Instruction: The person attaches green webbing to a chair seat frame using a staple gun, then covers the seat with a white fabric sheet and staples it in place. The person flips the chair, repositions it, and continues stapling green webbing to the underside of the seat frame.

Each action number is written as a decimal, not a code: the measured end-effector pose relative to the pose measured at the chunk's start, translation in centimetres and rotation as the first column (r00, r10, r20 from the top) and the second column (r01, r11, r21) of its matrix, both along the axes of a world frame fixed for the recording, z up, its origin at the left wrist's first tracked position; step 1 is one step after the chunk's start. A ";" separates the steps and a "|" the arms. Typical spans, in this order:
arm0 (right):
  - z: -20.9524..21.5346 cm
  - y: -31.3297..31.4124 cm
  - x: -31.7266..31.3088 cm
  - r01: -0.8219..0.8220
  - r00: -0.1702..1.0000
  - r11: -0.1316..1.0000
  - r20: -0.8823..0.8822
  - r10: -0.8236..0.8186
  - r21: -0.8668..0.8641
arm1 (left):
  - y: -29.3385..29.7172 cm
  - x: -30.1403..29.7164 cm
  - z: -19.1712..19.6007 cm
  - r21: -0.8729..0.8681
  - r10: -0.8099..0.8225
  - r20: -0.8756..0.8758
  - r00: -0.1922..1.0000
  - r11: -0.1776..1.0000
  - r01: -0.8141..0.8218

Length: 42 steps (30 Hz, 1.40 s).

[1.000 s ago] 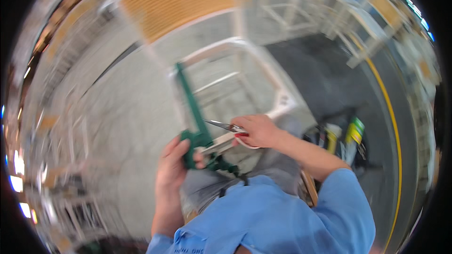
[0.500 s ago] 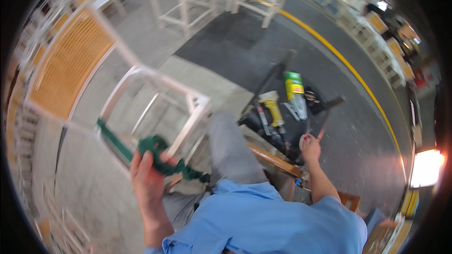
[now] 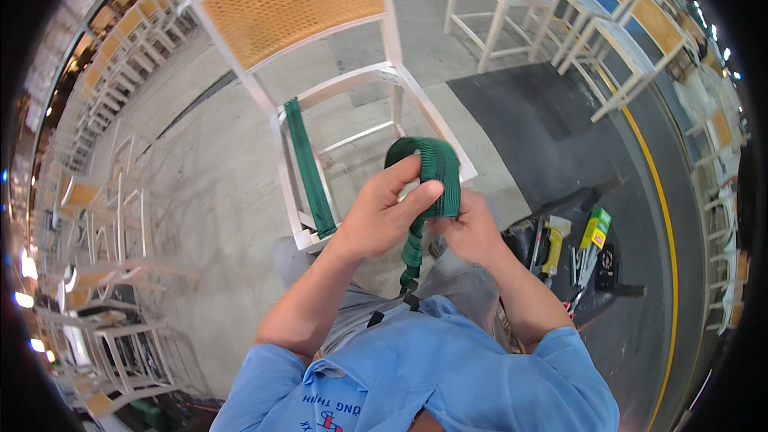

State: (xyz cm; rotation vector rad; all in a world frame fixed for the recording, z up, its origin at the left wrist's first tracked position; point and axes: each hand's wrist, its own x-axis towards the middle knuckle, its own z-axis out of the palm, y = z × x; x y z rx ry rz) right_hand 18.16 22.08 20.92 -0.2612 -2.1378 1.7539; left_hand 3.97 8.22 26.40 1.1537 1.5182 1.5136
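In front of me stands a pale wooden chair frame (image 3: 432, 112) with a woven cane back (image 3: 300, 4) and an open seat. A strip of green webbing (image 3: 308, 168) runs along the left side of the seat, from the back rail to the front rail. Over the seat's front right corner, my left hand (image 3: 384, 212) grips a loose coil of green webbing (image 3: 440, 172) between thumb and fingers. My right hand (image 3: 474, 232) is closed at the coil's lower right, its fingertips hidden behind it. A twisted tail of webbing (image 3: 412, 260) hangs toward my lap.
To my right, a dark mat or bag (image 3: 520, 236) holds a yellow tool (image 3: 554, 248), a green and yellow box (image 3: 596, 228) and several hand tools. More chairs (image 3: 500, 0) stand ahead, and rows of frames (image 3: 120, 192) line the left. A yellow floor line (image 3: 668, 256) curves at right.
My right hand has left the tools at the right and joined my left at the webbing coil. The coil has moved rightward. My view has turned, so the chair sits more central.
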 end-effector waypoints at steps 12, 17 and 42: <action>5.2 -2.5 -5.7 -0.022 0.969 0.860 -0.224 -0.108 -0.510 | -5.6 3.7 -17.1 -0.435 0.524 0.330 0.785 0.822 -0.366; 5.6 8.5 -1.6 -0.216 0.808 0.705 -0.529 -0.259 -0.675 | -9.9 -1.0 -13.8 0.092 -0.024 0.870 0.493 0.989 -0.115; 1.7 3.8 -4.0 -0.550 0.812 0.565 0.237 0.533 0.615 | -11.5 -4.6 -1.4 -0.461 0.331 0.458 0.825 0.882 -0.098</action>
